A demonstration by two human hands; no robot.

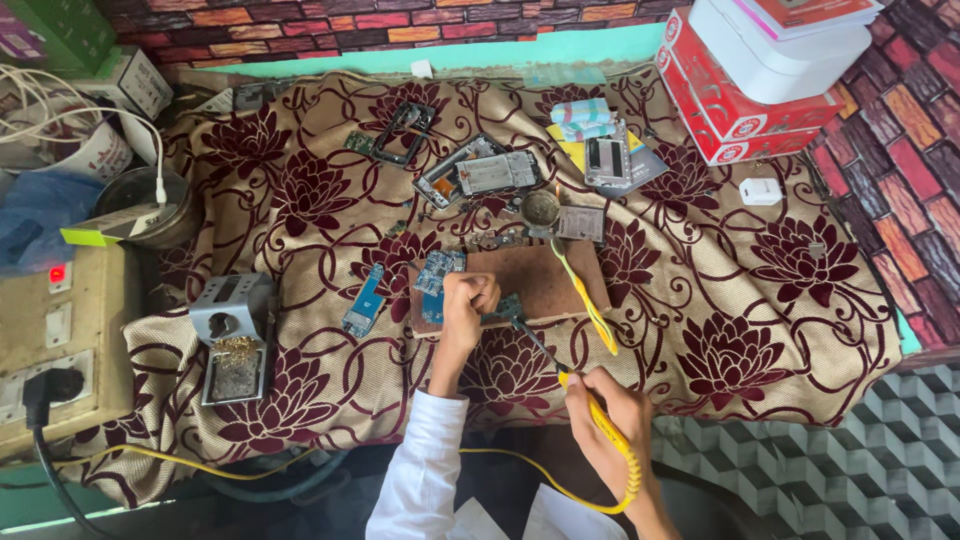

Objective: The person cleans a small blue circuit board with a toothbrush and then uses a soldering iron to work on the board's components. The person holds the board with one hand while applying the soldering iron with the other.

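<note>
My right hand (606,415) grips a yellow-handled soldering iron (560,375), its tip reaching up-left to a small green circuit board (510,306) on a brown wooden board (550,285). My left hand (467,305) is closed, pressing down beside that small board at the wooden board's front edge; what its fingers pinch is hidden. A blue circuit board (437,270) lies just left of this hand. A yellow tool (588,300) rests across the wooden board's right side.
A patterned cloth (760,290) covers the table. A soldering-iron stand with brass wool (236,335) sits at left, a blue board (363,299) nearby, opened phone parts (478,172) behind, a round tin (541,208), red and white boxes (760,70) at back right, a socket panel (50,340) far left.
</note>
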